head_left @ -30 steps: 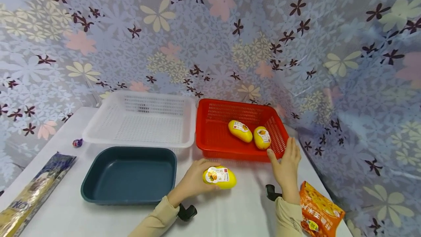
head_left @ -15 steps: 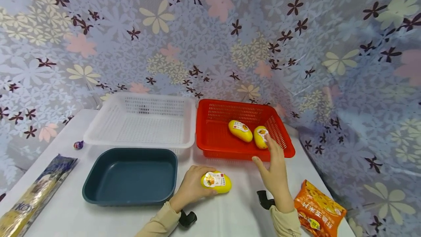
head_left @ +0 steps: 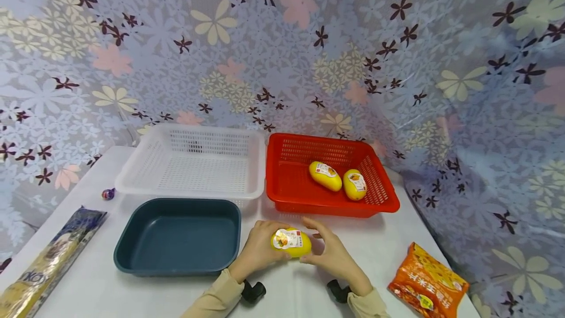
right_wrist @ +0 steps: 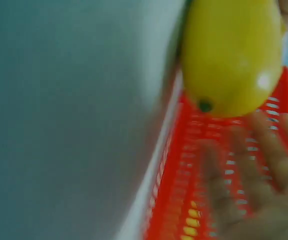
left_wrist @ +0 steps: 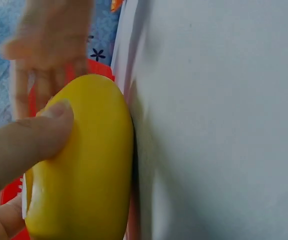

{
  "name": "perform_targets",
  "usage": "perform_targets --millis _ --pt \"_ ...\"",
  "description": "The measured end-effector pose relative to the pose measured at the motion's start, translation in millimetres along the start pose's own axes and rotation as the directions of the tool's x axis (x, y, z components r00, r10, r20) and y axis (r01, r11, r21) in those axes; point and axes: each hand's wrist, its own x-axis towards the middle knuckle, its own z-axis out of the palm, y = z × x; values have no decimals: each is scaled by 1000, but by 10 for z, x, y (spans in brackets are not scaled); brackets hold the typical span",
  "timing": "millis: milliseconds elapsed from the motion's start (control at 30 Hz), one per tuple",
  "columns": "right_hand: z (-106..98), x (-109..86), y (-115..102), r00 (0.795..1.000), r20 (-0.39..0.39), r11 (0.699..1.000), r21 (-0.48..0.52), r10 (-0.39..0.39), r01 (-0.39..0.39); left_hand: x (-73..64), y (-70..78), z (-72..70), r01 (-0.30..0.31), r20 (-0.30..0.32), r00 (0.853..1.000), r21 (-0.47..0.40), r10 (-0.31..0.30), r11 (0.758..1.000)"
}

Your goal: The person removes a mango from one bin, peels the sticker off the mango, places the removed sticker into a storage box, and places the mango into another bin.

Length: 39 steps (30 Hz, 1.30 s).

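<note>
A yellow mango with a white fruit sticker is on the white tabletop in front of the red basket. My left hand grips its left end, and in the left wrist view the thumb presses along the side of the mango. At the mango's right end is my right hand, thumb and fingers spread around that end. The right wrist view shows the right hand's fingers loosely extended below the dark stem spot of the mango.
Two more labelled mangoes lie in the red basket. Left of it stand a white basket and a dark blue tray. A long noodle-like packet and a lollipop-like wrapped candy lie far left, an orange snack bag right.
My right hand has come from the red basket's front right corner, down and left to the mango's right end. The left hand has kept its grip, shifting the mango only slightly.
</note>
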Motion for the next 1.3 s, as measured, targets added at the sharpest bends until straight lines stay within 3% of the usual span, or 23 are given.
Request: perform_targets --millis 133,300,467,767,933,1167,1300 --pt "66 39 98 997 54 993 94 61 -66 15 -6 3 -2 16 1000 -47 2 999" --pt "172 111 187 990 116 962 251 86 -112 28 -9 -20 -8 46 999 -115 14 993" --pt "256 122 220 983 119 961 222 141 -165 13 31 -45 49 47 998 -122 -44 991" --pt "286 125 205 984 91 966 194 155 -170 -13 92 -63 181 -60 980 -152 -191 972" --pt "292 109 216 983 87 965 196 160 -175 -10 141 -56 161 -125 976 -151 -180 975" --pt "325 109 198 976 87 954 210 200 -214 -47 192 -34 222 -195 953 -62 -230 973" --pt "321 106 176 975 92 955 205 200 -215 -46 207 -12 155 -219 961 -72 -167 985"
